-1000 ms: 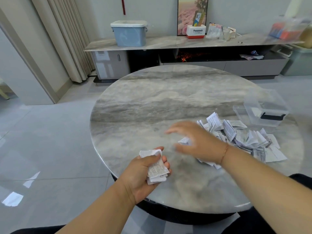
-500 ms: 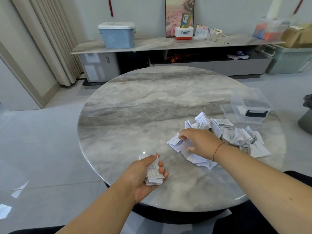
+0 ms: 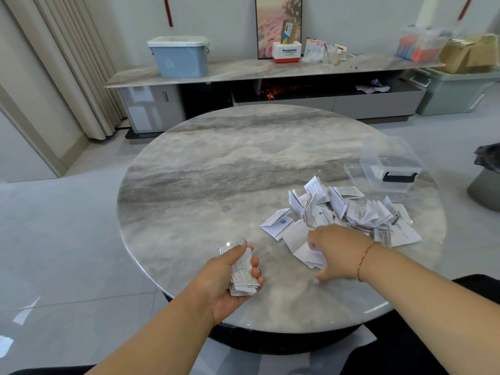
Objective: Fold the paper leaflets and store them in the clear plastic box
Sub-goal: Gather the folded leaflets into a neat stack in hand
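Observation:
My left hand (image 3: 230,277) holds a small stack of folded leaflets (image 3: 243,277) above the near edge of the round marble table (image 3: 216,171). My right hand (image 3: 338,253) rests palm down on the near end of a loose pile of white printed leaflets (image 3: 351,209), its fingers pressing on a leaflet (image 3: 303,244) there. The clear plastic box (image 3: 389,163) with a black latch stands at the table's right side, just beyond the pile. Its clear lid (image 3: 354,171) lies beside it on the left.
A long marble-topped cabinet (image 3: 243,71) runs along the far wall with a blue bin (image 3: 180,56), a Panasonic box (image 3: 286,51) and other clutter. Curtains (image 3: 67,63) hang at the left. A grey stool (image 3: 484,185) stands right of the table.
My right hand came down from above the table onto the near end of the pile and slid toward me. The left hand kept hold of its stack. The camera shifted.

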`<state>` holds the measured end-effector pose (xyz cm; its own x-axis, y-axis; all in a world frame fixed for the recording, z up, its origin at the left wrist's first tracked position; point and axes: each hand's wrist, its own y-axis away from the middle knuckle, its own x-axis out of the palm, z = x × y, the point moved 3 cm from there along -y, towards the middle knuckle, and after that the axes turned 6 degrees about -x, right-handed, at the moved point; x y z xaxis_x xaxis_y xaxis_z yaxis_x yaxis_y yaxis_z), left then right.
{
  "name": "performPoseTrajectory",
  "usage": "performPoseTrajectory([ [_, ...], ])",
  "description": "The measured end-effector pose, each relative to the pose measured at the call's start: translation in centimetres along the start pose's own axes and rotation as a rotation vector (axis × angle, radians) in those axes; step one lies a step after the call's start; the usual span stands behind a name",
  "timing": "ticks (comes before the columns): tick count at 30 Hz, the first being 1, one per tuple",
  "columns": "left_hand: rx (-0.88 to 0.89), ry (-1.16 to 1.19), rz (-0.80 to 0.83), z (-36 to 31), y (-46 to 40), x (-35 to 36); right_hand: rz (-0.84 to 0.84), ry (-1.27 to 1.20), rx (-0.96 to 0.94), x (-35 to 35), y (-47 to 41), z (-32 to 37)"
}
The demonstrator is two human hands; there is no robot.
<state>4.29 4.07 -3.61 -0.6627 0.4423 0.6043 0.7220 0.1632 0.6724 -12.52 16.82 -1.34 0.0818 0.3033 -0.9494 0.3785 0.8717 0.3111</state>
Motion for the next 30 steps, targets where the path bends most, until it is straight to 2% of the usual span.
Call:
performPoseTrajectory([
  [4,0.006,-0.004,0.022,0.3,-0.1,0.5,-0.061,0.081,0.003,1.2,0.4,-0.1],
  [6,0.006,0.002,0.043,0.5,-0.2,0.8,-0.173,0.066,0.031,0.8,0.9,-0.4],
  [7,0.004,0.012,0.054,0.6,-0.3,0.9,-0.333,0.05,0.033,0.4,1.2,-0.6],
  [10,0.004,0.035,0.091,1.1,-0.5,1.6,-0.957,-0.071,-0.01,-1.6,3.9,0.2],
  [11,0.008,0.041,0.108,1.3,-0.6,1.9,-1.096,-0.087,-0.068,-2.2,4.9,1.3],
  [12,0.012,0.048,0.128,1.5,-0.6,2.2,-1.199,-0.079,-0.145,-2.5,5.8,2.7],
  [14,0.018,0.052,0.177,1.8,-0.4,3.0,-1.28,-0.03,-0.268,-2.8,6.8,5.7],
  [18,-0.01,0.077,0.313,2.2,0.3,4.3,-1.236,0.042,-0.424,-1.1,6.2,8.3],
  [22,0.011,0.047,0.307,1.9,0.5,4.3,-1.141,-0.07,-0.505,-1.1,5.9,9.0],
  [24,0.041,-0.065,0.311,1.8,0.6,4.2,-1.004,-0.233,-0.468,-1.7,5.7,8.9],
  [26,0.078,-0.134,0.302,1.9,0.6,4.0,-0.8,-0.379,-0.367,-2.2,5.3,8.3],
  [30,0.055,-0.193,0.37,2.4,0.9,3.9,-0.572,-0.424,-0.327,-2.0,4.2,7.4],
])
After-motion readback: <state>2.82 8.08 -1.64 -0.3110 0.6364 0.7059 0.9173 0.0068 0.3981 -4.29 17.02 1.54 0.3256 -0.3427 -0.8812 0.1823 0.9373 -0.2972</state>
